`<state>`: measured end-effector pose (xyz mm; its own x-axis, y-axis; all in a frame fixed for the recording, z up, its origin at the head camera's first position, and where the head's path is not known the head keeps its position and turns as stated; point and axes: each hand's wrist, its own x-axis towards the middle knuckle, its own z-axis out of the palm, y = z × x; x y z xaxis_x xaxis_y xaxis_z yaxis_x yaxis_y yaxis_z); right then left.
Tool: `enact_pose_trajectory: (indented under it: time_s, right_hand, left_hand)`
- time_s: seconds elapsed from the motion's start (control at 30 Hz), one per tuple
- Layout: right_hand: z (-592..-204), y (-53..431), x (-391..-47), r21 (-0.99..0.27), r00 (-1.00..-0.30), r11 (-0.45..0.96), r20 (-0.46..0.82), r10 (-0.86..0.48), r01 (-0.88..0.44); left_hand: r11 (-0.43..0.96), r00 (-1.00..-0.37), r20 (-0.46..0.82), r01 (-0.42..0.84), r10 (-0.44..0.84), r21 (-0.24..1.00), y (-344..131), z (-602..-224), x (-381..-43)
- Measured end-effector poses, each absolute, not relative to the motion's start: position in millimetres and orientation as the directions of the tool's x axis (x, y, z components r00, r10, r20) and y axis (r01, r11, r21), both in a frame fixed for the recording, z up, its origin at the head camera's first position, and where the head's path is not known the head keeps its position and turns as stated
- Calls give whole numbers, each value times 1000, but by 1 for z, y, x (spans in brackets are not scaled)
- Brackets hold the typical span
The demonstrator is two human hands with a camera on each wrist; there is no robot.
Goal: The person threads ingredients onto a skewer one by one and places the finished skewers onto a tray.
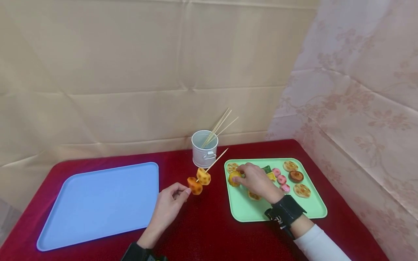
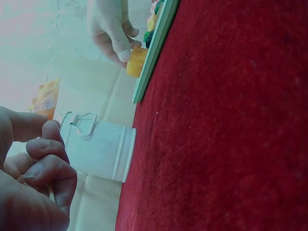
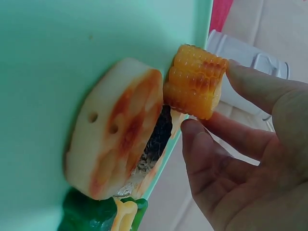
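Observation:
My left hand (image 1: 168, 206) pinches a wooden skewer (image 1: 217, 160) that points up and away to the right. Two chunky grilled-looking food pieces are threaded on it: an orange one (image 1: 195, 186) close to the fingertips and a yellow one with brown spots (image 1: 204, 176) farther up. In the left wrist view, the skewer's other end runs under the curled fingers. Over the left side of the green tray (image 1: 243, 214), my right hand (image 1: 258, 181) pinches a short piece of corn cob (image 3: 195, 82) between thumb and fingers. Beside the corn lies a pale, browned lotus root slice (image 3: 122, 127).
A white pail (image 1: 204, 154) with several skewers (image 1: 219, 127) stands at the back middle. On the green tray also lie pink rounds (image 1: 281, 179), a mushroom cap (image 1: 296, 176), more lotus slices (image 1: 302, 190) and green pieces. A blue tray (image 1: 104, 203) lies at left on the red cloth.

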<state>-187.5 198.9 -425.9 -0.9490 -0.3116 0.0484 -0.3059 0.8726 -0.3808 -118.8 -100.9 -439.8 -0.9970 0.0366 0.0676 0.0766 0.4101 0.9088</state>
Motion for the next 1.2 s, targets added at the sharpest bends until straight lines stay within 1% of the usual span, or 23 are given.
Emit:
enact_pose_trajectory:
  time_s: [0.2,0.43,0.67,0.93,1.07,1.2]
  right_hand:
    - [-424,195,-184,-406,-960,874,31,-279,-267]
    - [-427,193,-178,-402,-949,861,98,-298,-312]
    - [-431,191,-176,-496,-955,819,88,-283,-288]
    - [-425,195,-171,-576,-962,771,143,-233,-272]
    - [-419,197,-169,-638,-964,723,169,-205,-265]
    - [-414,201,-170,-708,-971,664,166,-173,-239]
  left_hand:
    - [405,-996,83,92,40,910,-101,-440,-118]
    - [401,-996,83,93,43,911,-101,-438,-118]
    - [399,-996,80,91,45,913,-101,-437,-116]
    - [379,-995,87,99,49,920,-101,-437,-116]
    - [386,-995,89,101,49,917,-102,-437,-116]
    - [393,-995,83,98,54,914,-102,-438,-115]
